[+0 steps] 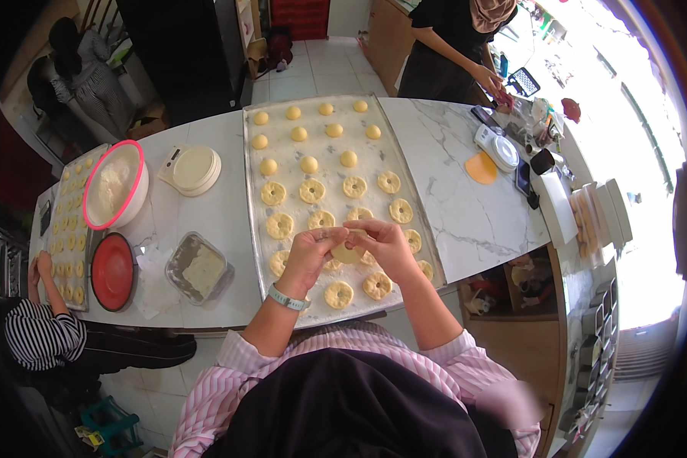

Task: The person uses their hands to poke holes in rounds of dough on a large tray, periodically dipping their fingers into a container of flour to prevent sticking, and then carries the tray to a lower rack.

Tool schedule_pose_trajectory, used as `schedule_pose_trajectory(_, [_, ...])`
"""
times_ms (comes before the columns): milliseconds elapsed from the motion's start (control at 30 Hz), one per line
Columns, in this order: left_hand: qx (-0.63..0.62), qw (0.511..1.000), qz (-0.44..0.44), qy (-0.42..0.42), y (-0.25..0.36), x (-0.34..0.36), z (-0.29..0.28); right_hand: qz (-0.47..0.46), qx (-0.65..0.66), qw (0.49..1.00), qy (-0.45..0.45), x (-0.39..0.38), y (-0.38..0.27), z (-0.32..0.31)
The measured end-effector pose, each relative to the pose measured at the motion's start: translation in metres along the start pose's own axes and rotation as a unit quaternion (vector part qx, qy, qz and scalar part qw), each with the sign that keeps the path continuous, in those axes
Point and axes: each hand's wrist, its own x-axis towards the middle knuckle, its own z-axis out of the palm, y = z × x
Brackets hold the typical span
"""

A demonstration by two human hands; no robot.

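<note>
Both my hands are raised over a large floured metal tray [252, 168], gripping one pale dough piece [351, 252] between them, with a finger showing through its middle. My left hand [317, 256], with a band at the wrist, pinches the dough's left side; my right hand [382, 248] holds it from the right, fingers curled. On the tray, several round dough balls [308, 163] fill the far rows, and several flattened rings [338, 294] with centre holes cover the nearer rows, partly hidden under my hands.
Left are a white bowl [114, 183], scale [191, 168], red pan [111, 271], plastic container [195, 267] and second tray [76, 298] with a person's hands [42, 263]. Another person [446, 53] stands beyond the right counter, near clutter [527, 130]. Two people [91, 76] are at back left.
</note>
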Motion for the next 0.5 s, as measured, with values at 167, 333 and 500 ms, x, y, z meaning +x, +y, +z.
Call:
schedule_pose_trajectory(167, [-0.02, 1.0, 0.004, 0.023, -0.0005, 0.0015, -0.0006, 0.015, 0.004, 0.999, 0.051, 0.001, 0.004, -0.0081])
schedule_pose_trajectory(333, [-0.005, 0.999, 0.018, 0.03, -0.0029, 0.0029, -0.0022, -0.002, -0.006, 1.0, 0.009, -0.002, 0.009, -0.0101])
schedule_pose_trajectory(500, [0.026, 0.999, -0.031, 0.001, 0.0005, 0.0039, -0.0006, 0.005, -0.014, 1.0, 0.027, -0.0007, 0.0057, -0.0051])
